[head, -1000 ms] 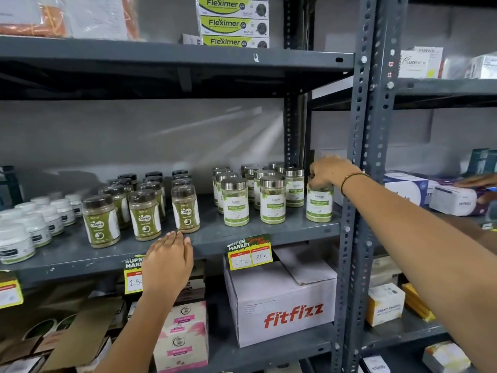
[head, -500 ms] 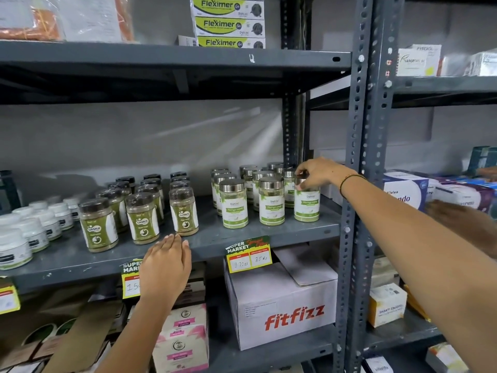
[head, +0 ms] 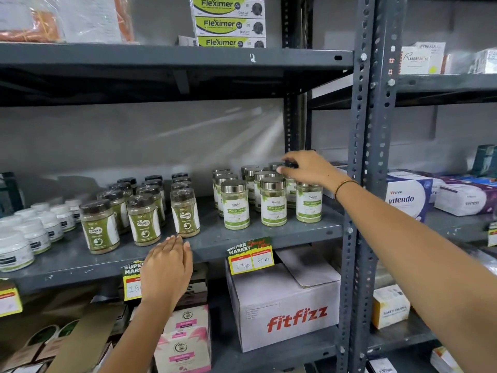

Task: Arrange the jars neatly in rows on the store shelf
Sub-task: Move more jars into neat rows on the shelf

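On the middle shelf [head: 269, 235], most jars [head: 234, 203] stand in rows. Right hand [head: 309, 168] reaches over the back lids, grip unclear; left hand [head: 166, 267] rests flat, fingers together.

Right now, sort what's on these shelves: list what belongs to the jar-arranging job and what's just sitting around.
Part of the job:
- silver-lidded Moringa jars, right hand over their back rows
- dark-lidded Gaska jars
- white jars
- middle shelf, left hand at its front edge

Just lying about:
- Fleximer boxes
- fitfizz carton
- price tags
- Vitendo box
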The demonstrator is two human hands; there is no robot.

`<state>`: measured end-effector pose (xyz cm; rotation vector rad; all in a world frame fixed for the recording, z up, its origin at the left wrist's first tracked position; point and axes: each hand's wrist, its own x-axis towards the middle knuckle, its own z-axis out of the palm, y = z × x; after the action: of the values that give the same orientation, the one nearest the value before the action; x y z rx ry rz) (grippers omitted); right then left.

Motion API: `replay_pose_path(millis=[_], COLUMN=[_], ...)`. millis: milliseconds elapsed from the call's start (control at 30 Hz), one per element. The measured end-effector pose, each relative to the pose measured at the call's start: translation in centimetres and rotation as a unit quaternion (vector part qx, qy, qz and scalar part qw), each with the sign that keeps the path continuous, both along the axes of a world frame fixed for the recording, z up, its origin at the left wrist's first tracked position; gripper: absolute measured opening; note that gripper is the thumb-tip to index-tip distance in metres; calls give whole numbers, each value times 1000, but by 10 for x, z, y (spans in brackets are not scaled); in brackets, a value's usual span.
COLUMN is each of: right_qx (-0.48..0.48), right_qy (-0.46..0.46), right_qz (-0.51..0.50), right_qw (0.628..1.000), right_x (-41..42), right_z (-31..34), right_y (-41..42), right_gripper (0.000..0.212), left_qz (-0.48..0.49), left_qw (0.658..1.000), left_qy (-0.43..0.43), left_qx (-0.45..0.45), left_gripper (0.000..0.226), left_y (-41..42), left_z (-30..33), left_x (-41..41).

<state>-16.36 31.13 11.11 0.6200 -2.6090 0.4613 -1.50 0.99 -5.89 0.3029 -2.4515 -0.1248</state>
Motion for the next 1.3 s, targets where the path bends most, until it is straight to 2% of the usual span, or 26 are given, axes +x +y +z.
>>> replay_pose_path(millis=[167, 267, 367, 567, 700, 800, 933, 1067, 1300], right_qx=[68, 94, 81, 64, 52, 48, 4, -53, 55], right_qy=[-50, -73, -73, -91, -96, -101, -21, 87, 47], right_qz=[32, 21, 27, 28, 29, 31, 47, 117, 215], right_qw=[996, 993, 994, 993, 994, 993, 999, 988, 974], right_x=[5, 3, 2, 2, 1, 2, 8, 24, 42], right_z=[-6, -8, -8, -6, -7, -6, -2, 0, -16], right_y=[-26, -31, -31, -30, -30, -29, -42, -83, -176], right_gripper=[80, 76, 62, 58, 60, 74, 84, 73, 65], left_qz=[-1, 1, 3, 3, 3, 4, 1, 1, -6], left_qw=[1000, 1000, 1000, 1000, 1000, 1000, 1000, 1000, 1000], left_qy=[-2, -4, -3, 3, 3, 5, 7, 7, 8], left_qx=[0, 2, 2, -4, -3, -2, 1, 2, 12], left_gripper=[47, 43, 42, 49, 41, 42, 47, 45, 48], left_y=[-1, -1, -1, -2, -2, -1, -1, -2, -4], left_z=[-1, -1, -1, -3, -2, -1, 0, -1, 2], left_x=[0, -1, -2, -1, -2, -1, 0, -1, -5])
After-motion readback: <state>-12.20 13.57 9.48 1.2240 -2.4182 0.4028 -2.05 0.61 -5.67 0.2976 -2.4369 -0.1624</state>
